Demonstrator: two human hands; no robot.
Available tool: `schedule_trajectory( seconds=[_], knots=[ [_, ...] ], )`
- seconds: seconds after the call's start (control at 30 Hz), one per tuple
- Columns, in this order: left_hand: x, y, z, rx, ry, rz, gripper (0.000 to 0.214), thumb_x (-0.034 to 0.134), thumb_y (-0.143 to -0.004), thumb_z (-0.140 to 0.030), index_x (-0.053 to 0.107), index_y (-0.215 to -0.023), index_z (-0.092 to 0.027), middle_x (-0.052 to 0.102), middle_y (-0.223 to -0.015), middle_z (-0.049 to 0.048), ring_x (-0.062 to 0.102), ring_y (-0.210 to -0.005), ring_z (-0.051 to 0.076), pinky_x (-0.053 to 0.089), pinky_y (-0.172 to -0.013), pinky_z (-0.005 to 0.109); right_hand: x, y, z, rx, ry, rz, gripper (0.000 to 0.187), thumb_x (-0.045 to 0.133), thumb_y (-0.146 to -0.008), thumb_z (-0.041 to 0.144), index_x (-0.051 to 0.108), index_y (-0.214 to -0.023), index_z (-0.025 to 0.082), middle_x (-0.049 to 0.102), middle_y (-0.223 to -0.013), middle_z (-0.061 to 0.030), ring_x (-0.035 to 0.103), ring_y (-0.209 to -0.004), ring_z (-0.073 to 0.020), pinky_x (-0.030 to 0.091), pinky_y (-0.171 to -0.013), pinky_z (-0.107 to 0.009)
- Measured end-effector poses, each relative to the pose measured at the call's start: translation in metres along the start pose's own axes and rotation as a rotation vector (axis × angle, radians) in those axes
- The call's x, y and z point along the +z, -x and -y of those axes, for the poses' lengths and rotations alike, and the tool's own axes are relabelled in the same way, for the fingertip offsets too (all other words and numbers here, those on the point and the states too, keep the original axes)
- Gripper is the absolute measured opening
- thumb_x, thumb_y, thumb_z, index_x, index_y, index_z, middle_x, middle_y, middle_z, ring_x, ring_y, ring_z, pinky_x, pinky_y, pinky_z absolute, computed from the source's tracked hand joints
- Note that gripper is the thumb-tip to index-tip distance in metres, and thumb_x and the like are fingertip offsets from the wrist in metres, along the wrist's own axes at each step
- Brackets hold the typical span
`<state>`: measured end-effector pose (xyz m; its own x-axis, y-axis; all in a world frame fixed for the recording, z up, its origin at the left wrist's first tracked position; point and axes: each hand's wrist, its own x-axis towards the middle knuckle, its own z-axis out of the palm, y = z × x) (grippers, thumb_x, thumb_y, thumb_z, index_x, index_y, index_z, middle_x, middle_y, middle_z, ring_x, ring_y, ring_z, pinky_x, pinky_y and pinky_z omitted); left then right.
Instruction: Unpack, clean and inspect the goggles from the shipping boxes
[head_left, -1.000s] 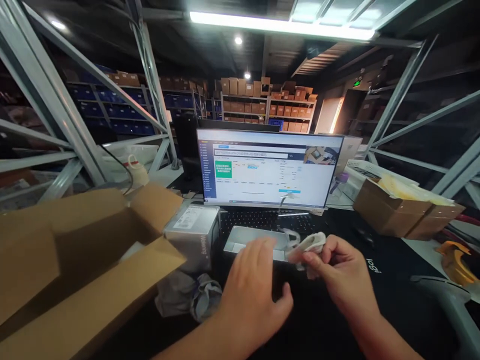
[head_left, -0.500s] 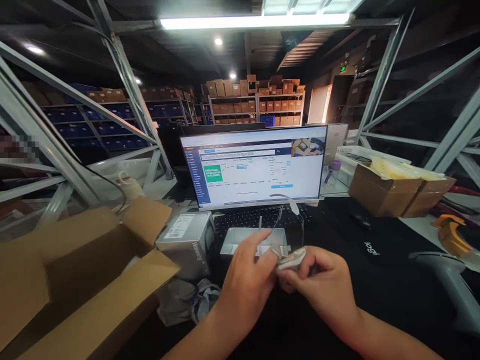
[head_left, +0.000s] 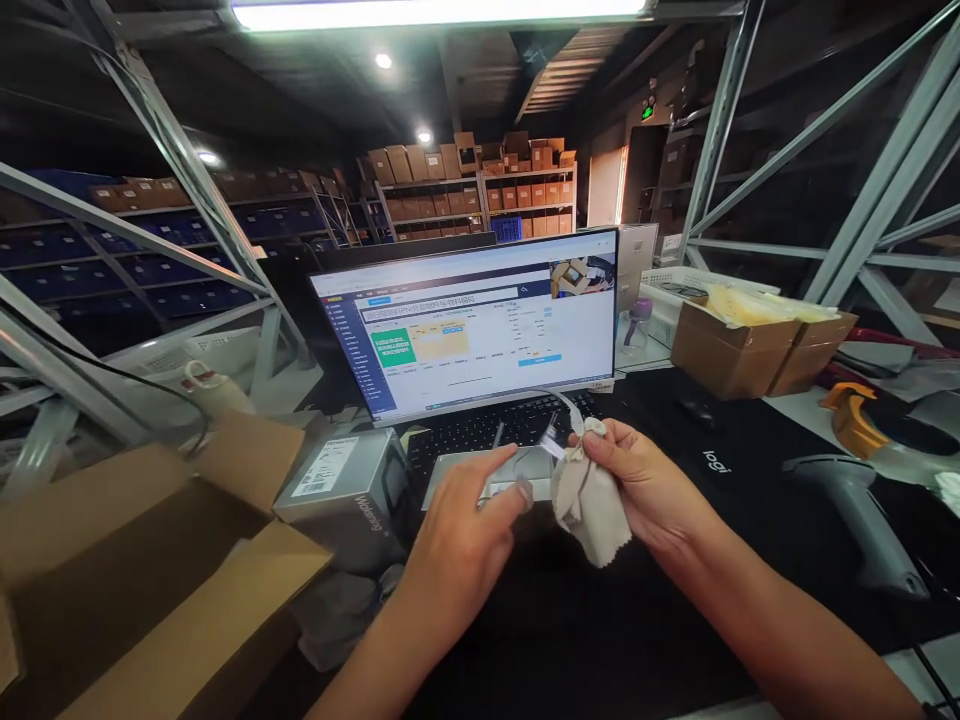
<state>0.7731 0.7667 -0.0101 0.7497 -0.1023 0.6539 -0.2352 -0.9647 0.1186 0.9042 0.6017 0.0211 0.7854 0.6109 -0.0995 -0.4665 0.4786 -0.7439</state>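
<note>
My right hand [head_left: 645,480] is closed on a beige cleaning cloth [head_left: 589,500] that hangs down from its fingers, with a pair of clear glasses [head_left: 551,425] caught at the top of the cloth. My left hand [head_left: 461,525] hovers just left of the cloth, its fingers curled and pinched near a small part I cannot make out. Both hands are above a flat grey case [head_left: 510,470] lying in front of the keyboard [head_left: 487,425]. Behind it stands a lit monitor [head_left: 469,320].
A grey product box [head_left: 341,490] and an open cardboard carton [head_left: 142,570] sit at the left. At the right are a brown box of yellow bags [head_left: 757,340], a grey barcode scanner [head_left: 847,510] and an orange tool [head_left: 851,420]. Metal racking surrounds the black desk mat [head_left: 720,460].
The cloth, bunched in my right hand before, now hangs open and unfolded. My left hand drew back slightly to the left. The view has shifted so everything sits further left.
</note>
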Motion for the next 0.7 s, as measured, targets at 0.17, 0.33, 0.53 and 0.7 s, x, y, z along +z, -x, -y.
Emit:
schedule_trajectory(
  seconds=[0.17, 0.33, 0.53, 0.7],
  knots=[
    [0.013, -0.001, -0.005, -0.156, 0.058, -0.210, 0.028, 0.053, -0.084, -0.002, 0.061, -0.105, -0.019, 0.055, -0.130, 0.0116, 0.059, -0.119, 0.023, 0.054, -0.099, 0.037, 0.002, 0.006, -0.003, 0.018, 0.053, 0.146, 0.048, 0.095, -0.058, 0.035, 0.055, -0.078, 0.018, 0.067, -0.073, 0.0020, 0.063, -0.061, -0.0108, 0.055, -0.062, -0.024],
    [0.014, 0.001, -0.010, -0.130, 0.060, -0.278, 0.025, 0.064, -0.082, -0.010, 0.064, -0.105, -0.019, 0.067, -0.114, 0.0089, 0.067, -0.103, 0.022, 0.058, -0.088, 0.032, 0.004, 0.016, -0.028, -0.034, 0.226, 0.298, 0.039, 0.094, -0.060, 0.028, 0.063, -0.082, 0.019, 0.065, -0.071, 0.0034, 0.062, -0.064, -0.0109, 0.053, -0.062, -0.021],
    [0.012, 0.006, -0.011, -0.045, -0.056, -0.332, 0.012, 0.065, -0.087, -0.014, 0.063, -0.098, -0.017, 0.071, -0.099, 0.0078, 0.070, -0.090, 0.019, 0.056, -0.079, 0.027, -0.003, 0.009, -0.051, -0.417, 0.474, 0.453, 0.011, 0.076, -0.085, 0.030, 0.080, -0.090, 0.022, 0.072, -0.098, -0.0069, 0.066, -0.091, -0.0165, 0.053, -0.084, -0.027],
    [0.003, 0.007, -0.006, -0.094, -0.088, -0.306, 0.018, 0.057, -0.079, -0.007, 0.061, -0.092, -0.018, 0.069, -0.094, 0.0067, 0.068, -0.083, 0.020, 0.055, -0.071, 0.028, -0.012, -0.003, -0.045, -0.375, 0.495, 0.773, 0.056, 0.088, -0.071, 0.033, 0.070, -0.124, 0.036, 0.063, -0.121, -0.0070, 0.063, -0.108, -0.0216, 0.053, -0.089, -0.035]
  ],
)
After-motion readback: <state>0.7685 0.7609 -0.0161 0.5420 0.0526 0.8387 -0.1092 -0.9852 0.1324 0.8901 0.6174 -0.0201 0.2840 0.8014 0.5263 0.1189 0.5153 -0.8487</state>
